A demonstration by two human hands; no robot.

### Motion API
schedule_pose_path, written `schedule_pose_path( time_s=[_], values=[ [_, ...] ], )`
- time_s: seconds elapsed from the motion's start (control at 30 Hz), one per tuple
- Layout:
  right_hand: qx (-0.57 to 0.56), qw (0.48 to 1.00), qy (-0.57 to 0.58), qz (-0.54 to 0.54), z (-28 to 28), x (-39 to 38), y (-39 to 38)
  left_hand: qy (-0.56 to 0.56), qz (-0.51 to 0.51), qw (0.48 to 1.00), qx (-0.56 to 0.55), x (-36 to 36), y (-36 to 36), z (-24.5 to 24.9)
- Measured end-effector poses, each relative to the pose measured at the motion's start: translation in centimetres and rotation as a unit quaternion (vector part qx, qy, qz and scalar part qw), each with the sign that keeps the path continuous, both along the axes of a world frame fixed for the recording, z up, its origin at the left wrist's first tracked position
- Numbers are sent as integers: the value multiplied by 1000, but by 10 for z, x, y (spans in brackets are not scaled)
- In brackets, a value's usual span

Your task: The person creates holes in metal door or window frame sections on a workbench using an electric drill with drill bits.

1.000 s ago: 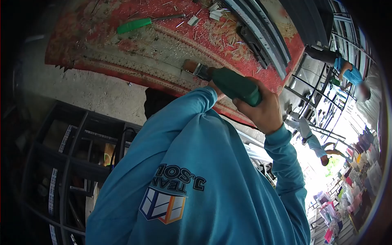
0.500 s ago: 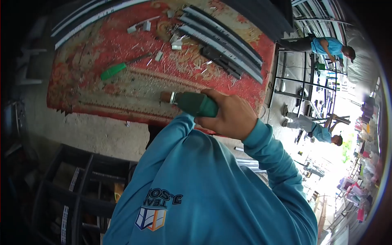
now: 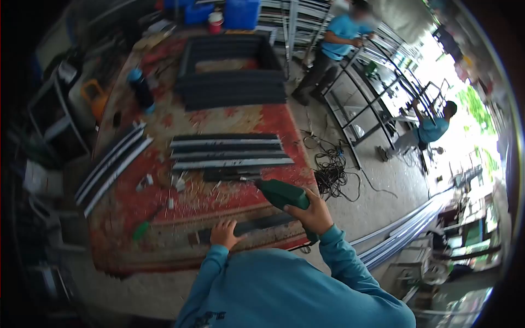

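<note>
My right hand (image 3: 314, 214) is wrapped around a green power drill (image 3: 281, 194), its front end pointing left over the table. Below the drill, a dark flat bar (image 3: 262, 223) lies along the near side of the table. My left hand (image 3: 224, 234) rests on this bar near its left end, fingers spread and slightly blurred. Beyond the drill's tip lies a short black piece (image 3: 224, 175), beside a row of dark and silver strips (image 3: 232, 150). A green-handled screwdriver (image 3: 141, 230) lies to the left.
Red patterned cloth covers the table (image 3: 136, 186), scattered with metal shavings. More strips (image 3: 112, 167), a blue-capped bottle (image 3: 141, 90) and a dark frame (image 3: 232, 87) sit on it. Tangled cables (image 3: 333, 172) lie on the floor. Two people (image 3: 339, 41) work by a metal frame (image 3: 372, 101).
The view has swung up and shows more of the table. My left hand has come into view on the dark bar. The drill stays in my right hand.
</note>
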State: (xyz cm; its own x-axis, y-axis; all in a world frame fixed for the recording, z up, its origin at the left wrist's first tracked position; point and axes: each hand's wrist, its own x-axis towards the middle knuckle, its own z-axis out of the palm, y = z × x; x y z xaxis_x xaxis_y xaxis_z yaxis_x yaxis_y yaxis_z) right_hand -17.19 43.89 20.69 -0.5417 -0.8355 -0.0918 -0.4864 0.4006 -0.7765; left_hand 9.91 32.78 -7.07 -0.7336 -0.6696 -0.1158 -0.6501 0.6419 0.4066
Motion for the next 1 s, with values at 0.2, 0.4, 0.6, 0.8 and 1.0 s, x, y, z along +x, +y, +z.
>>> schedule_pose_path(
  time_s=[0.2,0.4,0.6,0.8,1.0],
  values=[
    [-121,953,-195,-199,-69,-94,73,-35,-7,999,-15,-7,-12,10],
    [-229,807,-471,-274,-159,-136,148,-96,-6,995,20,-12,-18,29],
    [-240,730,-571,-290,-247,-142,183,-91,7,994,66,-13,-19,30],
    [-277,688,-612,-273,-285,-136,161,-62,26,992,103,-8,-21,43],
    [-313,642,-648,-264,-291,-136,139,-52,33,995,73,18,-26,47]
  ],
)
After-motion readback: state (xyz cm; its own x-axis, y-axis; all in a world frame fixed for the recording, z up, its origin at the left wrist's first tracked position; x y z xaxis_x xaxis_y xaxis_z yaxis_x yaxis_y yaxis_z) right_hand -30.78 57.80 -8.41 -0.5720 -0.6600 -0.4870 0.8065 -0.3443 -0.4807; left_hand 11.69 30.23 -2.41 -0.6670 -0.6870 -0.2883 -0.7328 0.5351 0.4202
